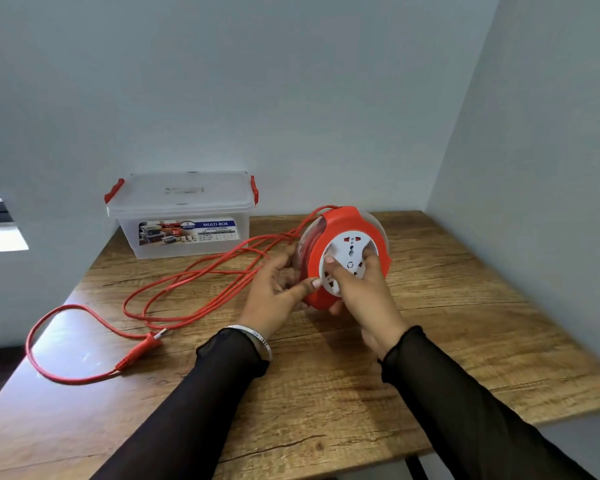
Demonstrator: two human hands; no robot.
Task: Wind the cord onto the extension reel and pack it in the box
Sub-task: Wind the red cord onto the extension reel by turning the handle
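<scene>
Red plastic round extension reel point(340, 258) with white socket disc, held on edge on the wooden desk point(326, 393). Left hand point(278, 289) grip wraps the clear rim; right hand point(355, 289) grip pinches the disc. Red rubbery cord point(194, 292) lies slack left of the grip. Clear lidded plastic box point(184, 213) beyond, closed. Crank steadily, keep cord untangled.

A plain room corner: bare pale walls point(291, 81), wooden table point(326, 393).
</scene>
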